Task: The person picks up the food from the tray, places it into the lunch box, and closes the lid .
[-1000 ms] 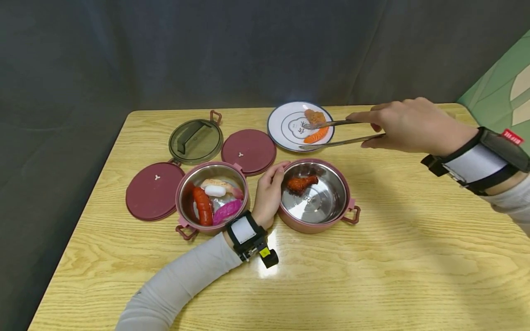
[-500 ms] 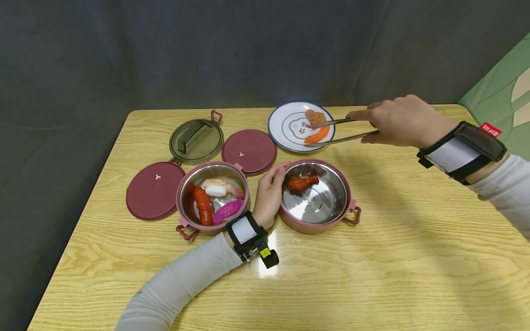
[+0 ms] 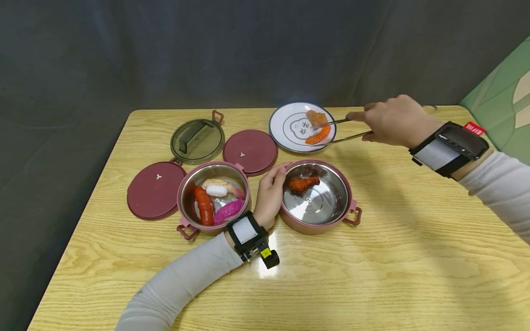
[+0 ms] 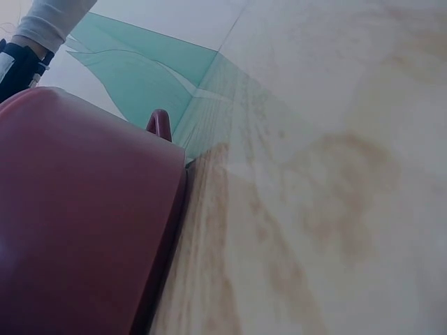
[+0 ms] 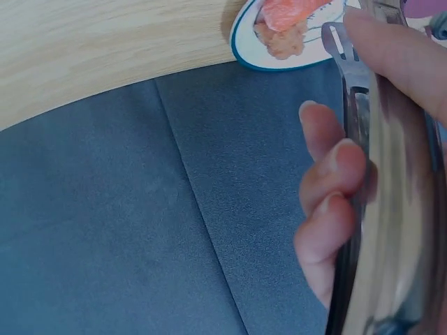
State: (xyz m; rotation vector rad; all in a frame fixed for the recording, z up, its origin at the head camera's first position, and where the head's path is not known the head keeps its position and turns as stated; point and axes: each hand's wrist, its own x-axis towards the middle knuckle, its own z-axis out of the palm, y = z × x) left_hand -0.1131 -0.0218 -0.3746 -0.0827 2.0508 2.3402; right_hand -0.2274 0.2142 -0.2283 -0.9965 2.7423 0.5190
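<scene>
My right hand (image 3: 397, 120) grips metal tongs (image 3: 345, 139), their arms apart, over the white plate (image 3: 285, 131). One tip is between a brown fried nugget (image 3: 316, 118) and an orange, white-striped piece (image 3: 319, 135) like salmon; the other is on the orange piece's near side. In the right wrist view, fingers and thumb wrap the tongs (image 5: 401, 209). My left hand (image 3: 268, 195) holds the right-hand pink pot (image 3: 308, 228) at its left rim, fingertips partly hidden. A drumstick (image 3: 303, 184) lies in this steel-lined pot. The pot's wall (image 4: 84, 209) fills the left wrist view's left side.
A second pink pot (image 3: 181, 200), left of my left hand, holds a red sausage (image 3: 204, 206), a purple piece (image 3: 228, 212), a white piece (image 3: 216, 191) and a shrimp-like piece. Behind stand two maroon lids (image 3: 250, 151) and a transparent lid (image 3: 204, 145). A dark curtain backs the table.
My right hand has moved left. The tong tips have shifted slightly right and come a little closer together around the orange piece. My left hand keeps its place on the pot.
</scene>
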